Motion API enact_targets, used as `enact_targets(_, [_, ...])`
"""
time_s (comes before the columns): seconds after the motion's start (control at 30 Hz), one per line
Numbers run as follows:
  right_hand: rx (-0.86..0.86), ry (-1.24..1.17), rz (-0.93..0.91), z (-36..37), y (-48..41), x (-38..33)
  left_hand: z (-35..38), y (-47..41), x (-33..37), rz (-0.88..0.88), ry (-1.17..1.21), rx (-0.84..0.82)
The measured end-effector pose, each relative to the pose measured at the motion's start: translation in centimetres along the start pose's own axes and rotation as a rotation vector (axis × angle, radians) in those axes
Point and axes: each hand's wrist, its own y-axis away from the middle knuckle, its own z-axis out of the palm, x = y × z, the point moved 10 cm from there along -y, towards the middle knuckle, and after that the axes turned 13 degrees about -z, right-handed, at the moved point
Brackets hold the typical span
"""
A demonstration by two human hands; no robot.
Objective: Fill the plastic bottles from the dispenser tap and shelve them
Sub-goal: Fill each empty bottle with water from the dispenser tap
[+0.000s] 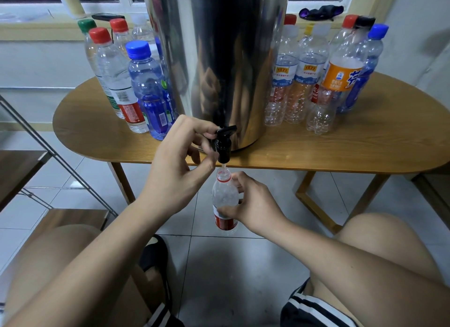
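Note:
A tall steel dispenser stands on the wooden table. Its black tap juts over the front edge. My left hand pinches the tap lever with curled fingers. Just below the spout, my right hand grips an uncapped clear bottle with a red label, held upright. A thin stream of water runs from the spout into its neck. Capped bottles holding water stand left of the dispenser. Empty-looking bottles, some capped, stand to its right.
A metal-framed shelf unit with wooden boards stands at the left, beside my left knee. My bare knees and dark shorts fill the lower view over a tiled floor. A windowsill with a dark cloth runs behind the table.

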Motion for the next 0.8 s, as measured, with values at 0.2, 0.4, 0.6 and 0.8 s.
enact_targets(0.2, [-0.011,-0.004,0.007,0.03,0.15,-0.01,-0.09,0.05,0.17,0.003,-0.007,0.005])
enact_targets(0.4, [-0.012,-0.007,0.008,-0.01,0.13,0.01,-0.11,0.05,0.21,0.005,-0.009,0.003])
enact_targets(0.6, [-0.008,-0.003,0.007,-0.06,0.1,0.03,-0.15,-0.01,0.24,0.009,-0.01,0.006])
enact_targets(0.8, [-0.005,-0.007,0.01,-0.21,0.08,-0.11,-0.07,0.02,0.14,0.002,-0.009,0.004])
